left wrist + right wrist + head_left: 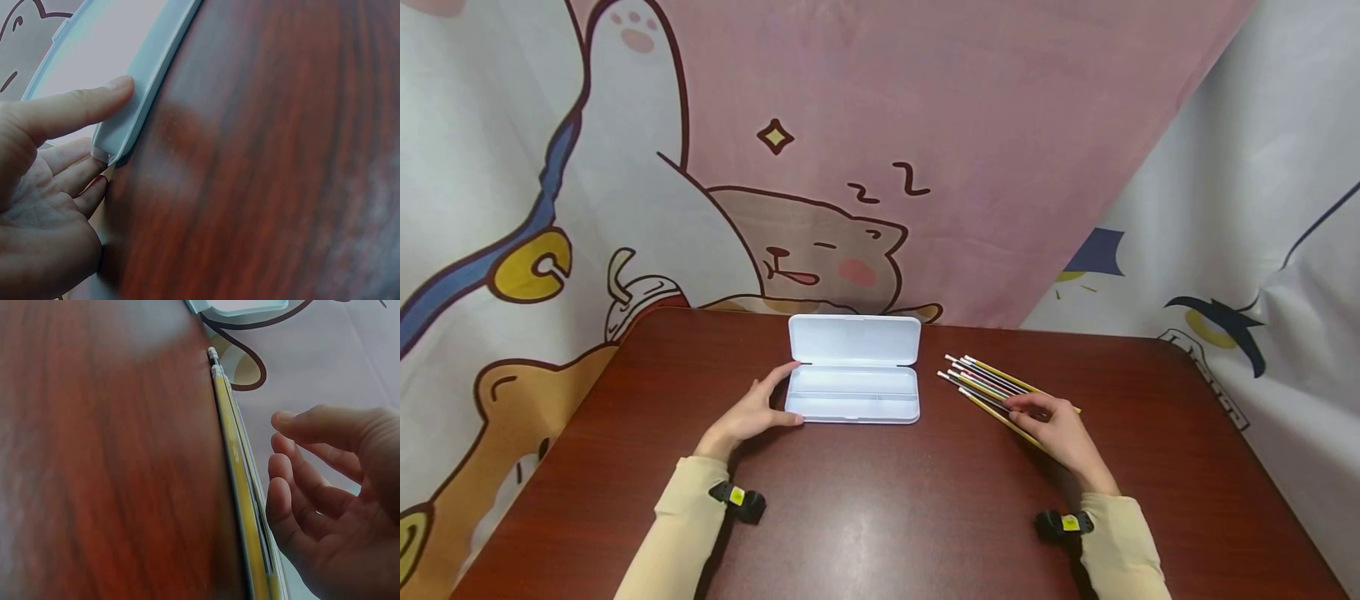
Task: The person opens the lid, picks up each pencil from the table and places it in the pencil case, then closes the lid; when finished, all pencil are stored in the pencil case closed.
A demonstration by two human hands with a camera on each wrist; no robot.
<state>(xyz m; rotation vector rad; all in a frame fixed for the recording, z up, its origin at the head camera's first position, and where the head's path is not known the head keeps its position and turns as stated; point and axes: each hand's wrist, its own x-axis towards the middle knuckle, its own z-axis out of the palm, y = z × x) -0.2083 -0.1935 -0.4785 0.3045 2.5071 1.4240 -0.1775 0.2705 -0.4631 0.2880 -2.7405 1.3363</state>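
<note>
Lying loosely bundled on the surface (865,508), the slim pencils (988,385) sit to the right of the white case (850,407), with a strip of bare wood between. Their long axis runs slantwise: the white ends (962,390) point away from the person and toward the case, while the other ends come back rightward beneath the right hand (1063,433). That hand is much the nearer of the two, poised over the near right part of the bundle, so the pencils stretch away from its fingertips, forward and left. Its grip is loosely curved, thumb close to the forefinger, with nothing seen between them. In the right wrist view a yellow pencil (236,469) runs just beside the fingers; whether any fingertip touches the bundle, I cannot tell.

The case lies lengthwise across the person's view, its lid (854,340) raised at the far side and its divided tray facing up. The left hand (752,418) grips its left end, thumb on the front edge and forefinger at the back corner.

Farther out, each wrist carries a small black camera below a pale yellow sleeve (681,533), and a printed cartoon cloth (985,125) hangs behind the surface.
</note>
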